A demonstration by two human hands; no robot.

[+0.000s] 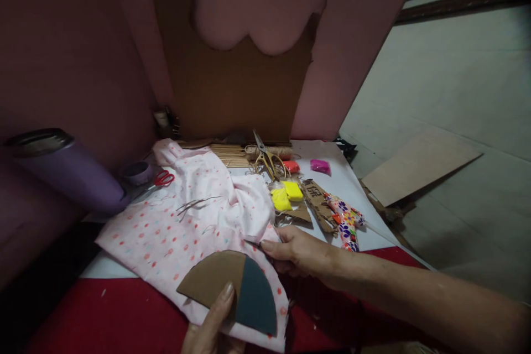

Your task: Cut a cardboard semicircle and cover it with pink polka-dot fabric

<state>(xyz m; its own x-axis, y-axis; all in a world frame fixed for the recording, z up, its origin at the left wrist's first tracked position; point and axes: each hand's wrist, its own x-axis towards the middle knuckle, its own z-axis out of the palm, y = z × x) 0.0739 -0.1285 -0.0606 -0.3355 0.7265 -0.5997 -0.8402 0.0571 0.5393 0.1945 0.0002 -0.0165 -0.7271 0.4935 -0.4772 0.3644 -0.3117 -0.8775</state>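
Observation:
My left hand [211,323] is at the bottom, its thumb pressing a half-round cardboard piece [209,279] onto pink dotted cloth [145,238]; its fingers are under the cloth. The piece is brown on the left and dark blue-green on the right. My right hand [290,251] is closed around a slim, dark pointed tool [254,244], most of it hidden in the fingers. The tool's tip touches or lies just over the cloth, above the cardboard's curved edge. Whether it is a scissor blade cannot be made out. Dark thin strands [194,204] lie on the cloth.
Beyond the cloth are gold-handled scissors [269,160], yellow packets [286,194], thin sticks [228,155] and a magenta packet [320,166]. Torn cardboard [319,207] and a flowered glue gun [346,224] lie right. A purple tumbler [74,171] and red-handled scissors [163,178] stand left.

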